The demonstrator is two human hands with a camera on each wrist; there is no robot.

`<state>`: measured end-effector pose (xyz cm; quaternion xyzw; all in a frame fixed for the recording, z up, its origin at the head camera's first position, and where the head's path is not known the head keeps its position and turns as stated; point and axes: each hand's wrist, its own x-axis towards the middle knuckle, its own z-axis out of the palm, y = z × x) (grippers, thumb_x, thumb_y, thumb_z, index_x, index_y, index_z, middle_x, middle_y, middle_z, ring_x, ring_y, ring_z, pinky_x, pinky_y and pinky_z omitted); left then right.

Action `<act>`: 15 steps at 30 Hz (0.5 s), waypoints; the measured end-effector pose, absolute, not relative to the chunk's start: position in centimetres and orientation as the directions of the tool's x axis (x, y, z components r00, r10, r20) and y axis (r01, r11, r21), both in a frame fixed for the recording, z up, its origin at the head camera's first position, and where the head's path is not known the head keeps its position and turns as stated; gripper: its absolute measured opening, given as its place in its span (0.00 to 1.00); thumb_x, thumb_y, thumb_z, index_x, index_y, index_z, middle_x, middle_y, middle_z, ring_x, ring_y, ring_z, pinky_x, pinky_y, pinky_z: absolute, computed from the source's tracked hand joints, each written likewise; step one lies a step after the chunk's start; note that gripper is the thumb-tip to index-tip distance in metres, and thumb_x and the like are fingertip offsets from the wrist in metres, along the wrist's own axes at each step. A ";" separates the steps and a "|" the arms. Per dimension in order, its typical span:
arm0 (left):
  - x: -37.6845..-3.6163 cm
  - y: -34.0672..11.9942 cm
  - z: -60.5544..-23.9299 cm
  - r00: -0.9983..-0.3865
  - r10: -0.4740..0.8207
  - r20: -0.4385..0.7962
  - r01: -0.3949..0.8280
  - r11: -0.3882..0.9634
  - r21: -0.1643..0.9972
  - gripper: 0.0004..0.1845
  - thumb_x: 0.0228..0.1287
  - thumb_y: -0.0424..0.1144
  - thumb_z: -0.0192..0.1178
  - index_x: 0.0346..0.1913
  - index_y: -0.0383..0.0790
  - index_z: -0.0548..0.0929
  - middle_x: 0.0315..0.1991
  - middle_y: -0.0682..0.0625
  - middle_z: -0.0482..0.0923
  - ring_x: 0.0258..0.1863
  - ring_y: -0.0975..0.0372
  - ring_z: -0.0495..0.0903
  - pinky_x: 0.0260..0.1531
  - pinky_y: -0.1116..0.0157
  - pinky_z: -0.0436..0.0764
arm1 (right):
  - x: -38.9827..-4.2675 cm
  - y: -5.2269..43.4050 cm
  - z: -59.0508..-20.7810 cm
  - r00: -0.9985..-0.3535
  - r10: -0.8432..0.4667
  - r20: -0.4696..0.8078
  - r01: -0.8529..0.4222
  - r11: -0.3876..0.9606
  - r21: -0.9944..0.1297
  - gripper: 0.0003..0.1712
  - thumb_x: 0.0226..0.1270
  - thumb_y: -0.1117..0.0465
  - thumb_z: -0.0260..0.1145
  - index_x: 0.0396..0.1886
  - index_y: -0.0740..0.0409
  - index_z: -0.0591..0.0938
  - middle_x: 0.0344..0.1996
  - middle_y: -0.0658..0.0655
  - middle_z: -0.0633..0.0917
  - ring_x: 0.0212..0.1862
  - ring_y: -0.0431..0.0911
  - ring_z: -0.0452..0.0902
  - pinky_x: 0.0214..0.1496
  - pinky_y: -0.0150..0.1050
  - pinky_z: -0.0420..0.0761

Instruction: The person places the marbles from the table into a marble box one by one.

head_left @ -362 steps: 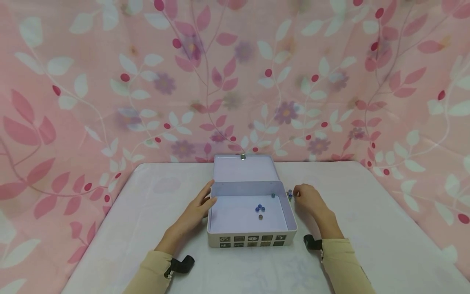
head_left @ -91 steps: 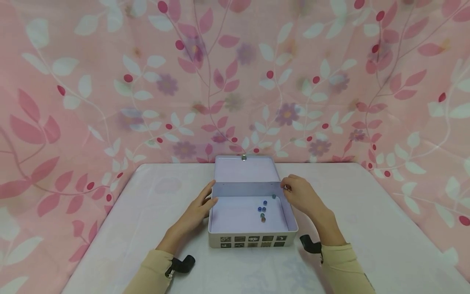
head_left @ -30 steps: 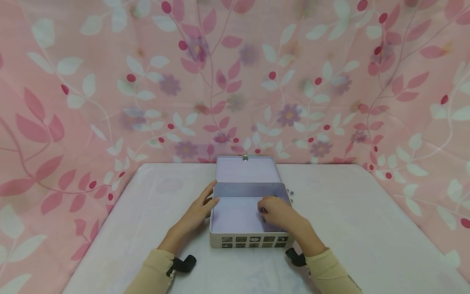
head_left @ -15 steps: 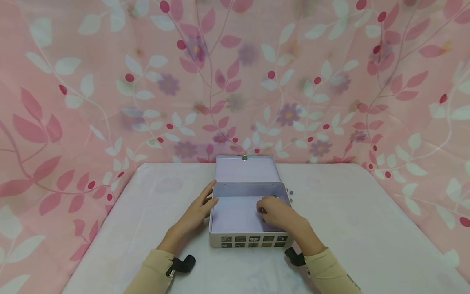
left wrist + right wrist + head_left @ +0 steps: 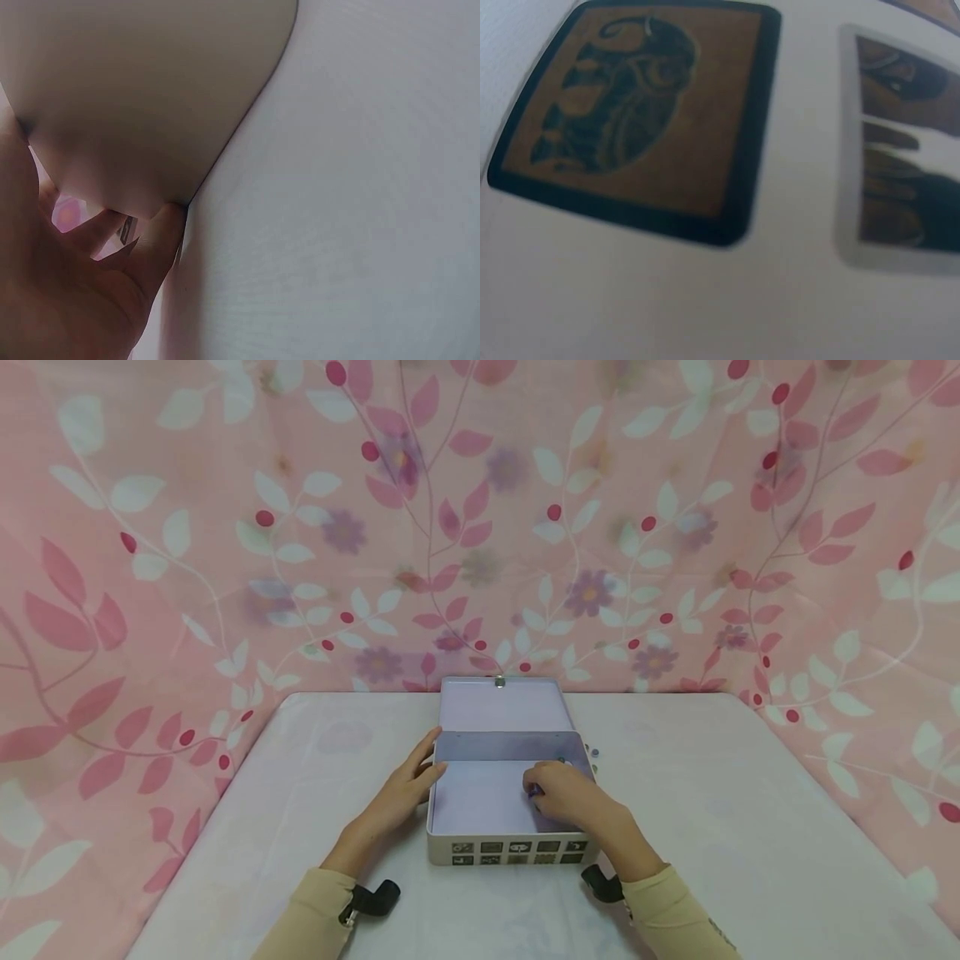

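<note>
An open rectangular tin box (image 5: 480,797) stands on the table, its pale lilac lid (image 5: 502,706) tipped back. My left hand (image 5: 397,793) rests along the box's left side, thumb at the rim; the left wrist view shows its fingers (image 5: 161,240) touching the outer wall. Inside the box, my right hand (image 5: 570,793) is lowered over the right half with fingers curled. A blue marble (image 5: 535,791) shows at its fingertips. Behind that hand a dark green marble (image 5: 562,761) lies near the back right corner. Any marbles beneath the hand are hidden.
Outside the box's right wall lie a few small marbles (image 5: 596,752), partly covered by the rim. A white cloth covers the table (image 5: 750,827). Pink floral fabric (image 5: 480,527) hangs behind. Square animal pictures (image 5: 630,120) decorate the box's front.
Since three seconds ago my right hand has moved from the box's right rim down into it, over the marbles. In the last half second a blue marble has come into sight at its fingertips.
</note>
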<state>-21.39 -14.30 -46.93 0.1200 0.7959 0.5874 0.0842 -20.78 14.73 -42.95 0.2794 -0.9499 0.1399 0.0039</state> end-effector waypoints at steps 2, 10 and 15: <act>-21.4 -14.3 -47.0 -0.957 0.290 0.005 0.091 0.281 0.955 0.37 0.71 0.62 0.52 0.77 0.73 0.49 0.80 0.45 0.48 0.78 0.44 0.54 0.65 0.41 0.72 | -20.7 14.7 -42.9 -0.850 -0.522 0.079 -0.521 0.807 -0.277 0.08 0.58 0.71 0.67 0.35 0.56 0.87 0.33 0.51 0.87 0.32 0.40 0.72 0.37 0.39 0.78; -21.4 -14.2 -46.9 -0.958 0.287 0.003 0.086 0.277 0.957 0.36 0.72 0.61 0.52 0.77 0.73 0.49 0.80 0.44 0.49 0.78 0.44 0.55 0.64 0.41 0.73 | -20.6 14.5 -42.9 -0.866 -0.496 0.063 -0.490 0.816 -0.306 0.09 0.60 0.71 0.66 0.38 0.57 0.87 0.35 0.52 0.87 0.32 0.41 0.72 0.38 0.39 0.79; -21.5 -14.3 -47.0 -0.958 0.286 0.009 0.094 0.284 0.954 0.36 0.72 0.62 0.52 0.77 0.74 0.49 0.80 0.44 0.48 0.78 0.44 0.54 0.64 0.41 0.73 | -20.8 14.6 -42.8 -0.873 -0.483 0.067 -0.478 0.819 -0.317 0.08 0.63 0.69 0.67 0.40 0.57 0.87 0.35 0.51 0.87 0.33 0.41 0.73 0.40 0.39 0.79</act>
